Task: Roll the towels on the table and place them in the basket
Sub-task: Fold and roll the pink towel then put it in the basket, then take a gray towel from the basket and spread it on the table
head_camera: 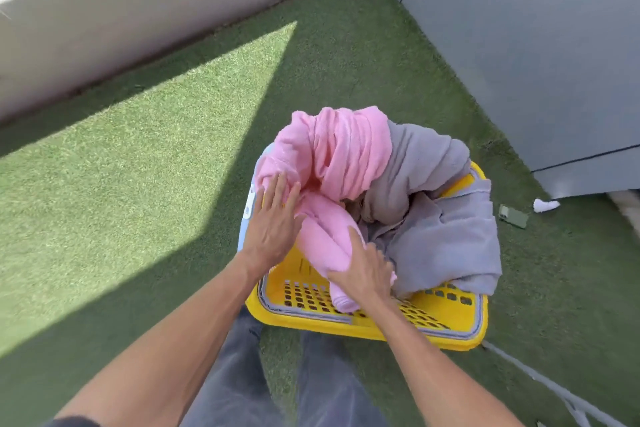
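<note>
A yellow plastic basket [433, 329] with holes in its walls stands on green artificial grass. A pink towel [339, 152] fills its far left side, with a rolled pink part [322, 243] running toward the near wall. A grey towel [440, 236] lies crumpled on the right and hangs over the rim. My left hand [273, 222] presses flat, with straight fingers, on the left side of the pink towel. My right hand [363, 274] lies on the rolled pink part at its near end, fingers spread and bent over it. No table is in view.
A white wall runs along the far left, and grey panels [519, 45] stand on the right. On the grass right of the basket lie a small green object [513, 216] and a white scrap [545, 204]. My legs in dark trousers stand just before the basket.
</note>
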Demonstrator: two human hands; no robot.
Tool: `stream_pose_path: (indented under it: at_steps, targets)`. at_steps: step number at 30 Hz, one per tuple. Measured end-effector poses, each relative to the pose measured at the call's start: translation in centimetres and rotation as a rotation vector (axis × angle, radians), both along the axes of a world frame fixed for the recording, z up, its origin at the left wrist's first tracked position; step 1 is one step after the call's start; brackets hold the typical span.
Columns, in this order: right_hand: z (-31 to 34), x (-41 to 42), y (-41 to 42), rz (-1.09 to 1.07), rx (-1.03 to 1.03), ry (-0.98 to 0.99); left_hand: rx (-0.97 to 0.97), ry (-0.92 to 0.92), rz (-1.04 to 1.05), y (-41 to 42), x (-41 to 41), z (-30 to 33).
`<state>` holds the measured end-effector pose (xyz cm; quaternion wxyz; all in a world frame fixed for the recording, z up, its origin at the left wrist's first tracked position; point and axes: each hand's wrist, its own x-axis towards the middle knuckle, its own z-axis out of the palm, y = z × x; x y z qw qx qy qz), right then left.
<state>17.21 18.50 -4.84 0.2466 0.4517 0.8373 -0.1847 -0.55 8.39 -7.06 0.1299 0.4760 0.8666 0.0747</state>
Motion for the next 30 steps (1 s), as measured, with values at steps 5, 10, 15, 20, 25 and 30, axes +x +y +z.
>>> stream_pose_path:
  at_steps: [5,10,15,20,25,30]
  targets:
    - [-7.5,0.3,2.0,0.029,-0.076,0.037,-0.006,0.065,0.079,1.6,0.7,-3.1]
    - [-15.1,2.7,2.9,0.051,-0.326,0.027,-0.032,0.134,0.127,2.3,1.4,-3.4]
    - [-17.1,2.8,3.5,0.002,-0.531,-0.038,-0.127,0.164,0.159,2.7,1.5,-3.4]
    - [-13.9,4.4,5.5,-0.007,-0.556,0.027,-0.163,0.156,0.142,2.7,1.4,-2.8]
    - [-7.3,6.7,8.5,-0.035,-0.334,0.133,-0.167,0.094,0.08,3.3,1.8,-1.4]
    - [-1.2,9.8,11.4,0.006,-0.039,0.099,-0.143,-0.026,-0.08,5.2,7.0,-0.3]
